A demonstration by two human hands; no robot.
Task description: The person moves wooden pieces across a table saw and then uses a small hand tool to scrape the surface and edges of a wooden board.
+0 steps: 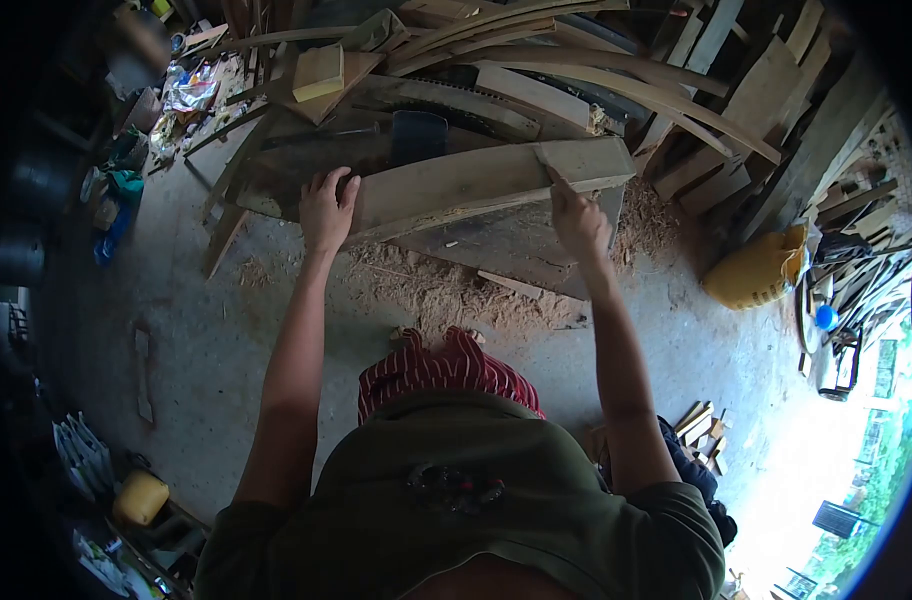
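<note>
A long, slightly curved wooden board (456, 183) lies across a low work surface (476, 240). At the board's left end is my left hand (328, 210), its fingers bent over the wood and its thumb at the near side. Near the right end, my right hand (580, 222) is closed over the board, with a thin tip, finger or small tool, touching the top face by a dark line across the wood. What is inside its fingers is too small to make out.
Curved planks (616, 70) are piled beyond the board, with a pale wood block (319, 72) at the back left. Sawdust (426, 290) covers the floor in front. A yellow sack (756, 270) stands right; a yellow container (141, 497) sits lower left.
</note>
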